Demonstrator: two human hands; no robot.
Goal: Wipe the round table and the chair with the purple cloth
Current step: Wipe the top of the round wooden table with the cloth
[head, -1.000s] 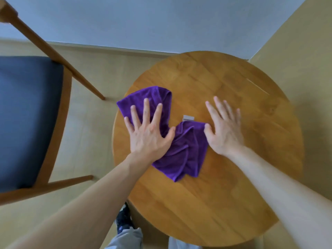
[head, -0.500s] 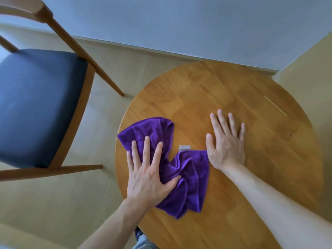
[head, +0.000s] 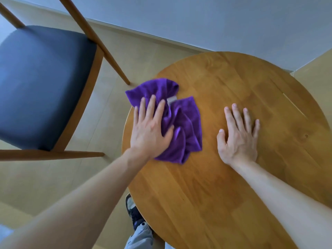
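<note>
The purple cloth (head: 183,123) lies bunched at the left edge of the round wooden table (head: 224,186), one corner hanging past the rim. My left hand (head: 150,130) presses flat on the cloth with straight fingers, covering its left part. A small grey label shows on the cloth near my fingertips. My right hand (head: 239,135) rests flat on the bare tabletop to the right of the cloth, apart from it. The chair (head: 41,83), with a dark blue seat and a wooden frame, stands to the left of the table.
A pale wall (head: 197,20) and its baseboard run behind the table and chair. The floor (head: 111,123) between chair and table is light wood. My shoe (head: 133,212) and trouser leg show below the table's near-left rim.
My left hand has slid the cloth toward the table's left edge, away from my right hand. The cloth no longer touches my right hand. The view has shifted.
</note>
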